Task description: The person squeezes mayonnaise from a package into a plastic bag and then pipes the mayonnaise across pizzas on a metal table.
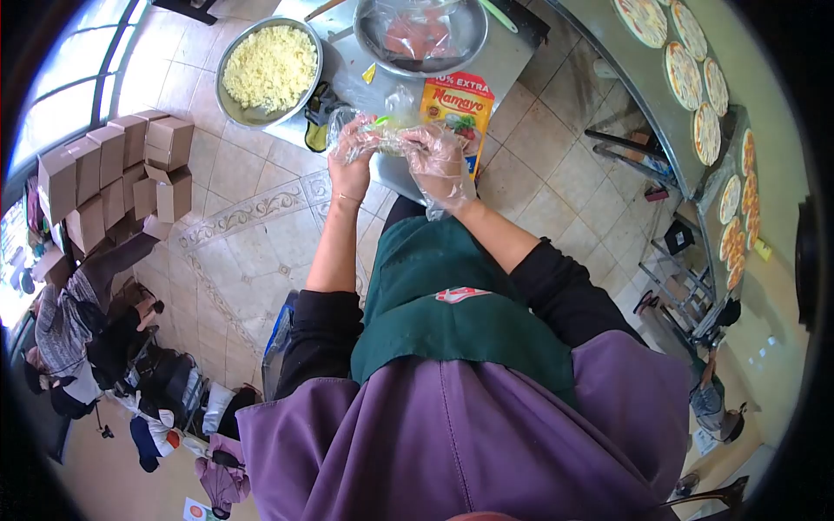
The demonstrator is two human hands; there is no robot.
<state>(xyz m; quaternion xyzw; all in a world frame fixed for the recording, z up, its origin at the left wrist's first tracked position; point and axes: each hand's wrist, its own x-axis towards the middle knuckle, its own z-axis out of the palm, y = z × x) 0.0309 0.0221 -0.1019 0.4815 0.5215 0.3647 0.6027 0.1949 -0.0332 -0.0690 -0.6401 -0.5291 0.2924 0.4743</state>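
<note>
Both my hands wear thin clear plastic gloves and are raised over the near edge of the metal table [512, 61]. Between them is a crumpled clear plastic bag [388, 137] with a bit of bright green showing; its contents are hard to make out. My left hand [351, 154] pinches one end of it, and my right hand [440, 163] grips the other. Just behind my right hand lies a red and yellow Mamayo pouch [458, 94]. A metal bowl [320, 69] of crumbly pale-yellow food, like grated cheese, stands beyond my left hand.
Another metal bowl [363, 43] holds pinkish food in clear plastic. Dark and yellow items [318, 122] lie on the table's left corner. Several pizzas [695, 78] line the right counter [608, 52]. Brown boxes [104, 165] are stacked at left. Another person [712, 401] is at lower right.
</note>
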